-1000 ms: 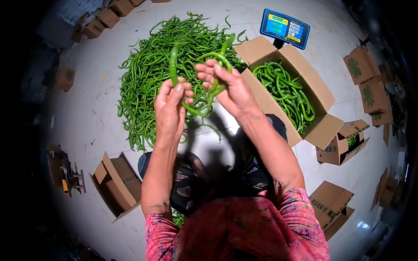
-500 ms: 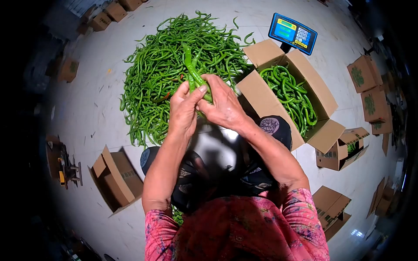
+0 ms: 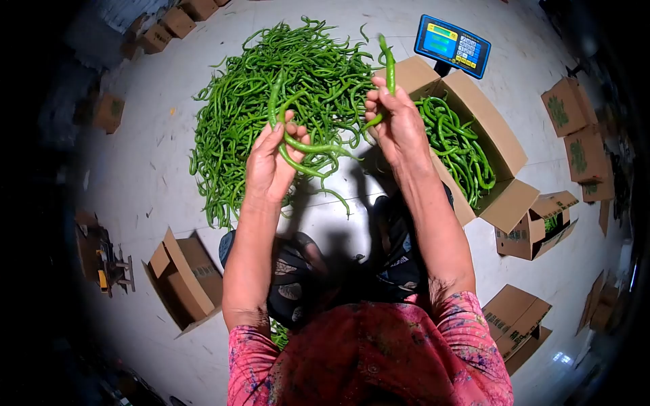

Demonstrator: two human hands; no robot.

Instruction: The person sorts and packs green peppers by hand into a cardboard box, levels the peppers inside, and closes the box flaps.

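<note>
Curved green chili peppers [image 3: 318,147] stick out both sides of my left hand [image 3: 268,166], whose thumb and fingers close around them over the front of the heap. My right hand [image 3: 403,128] grips a long green chili pepper [image 3: 389,66] that points up, with a thin end showing below the fingers. Beyond both hands spreads a large heap of green chili peppers [image 3: 237,122] on the floor. Just right of my right hand stands an open cardboard box [image 3: 484,115], and many green chili peppers [image 3: 460,152] lie inside it.
A blue scale display [image 3: 453,46] stands behind the box. An open carton [image 3: 183,281] sits at left; two more, a carton [image 3: 535,230] and another carton [image 3: 514,321], sit at right. Stacked boxes [image 3: 582,149] line the far right.
My hands have drawn apart. The right one moved up and right toward the box with a chili pepper; the left moved slightly left and down, keeping several peppers.
</note>
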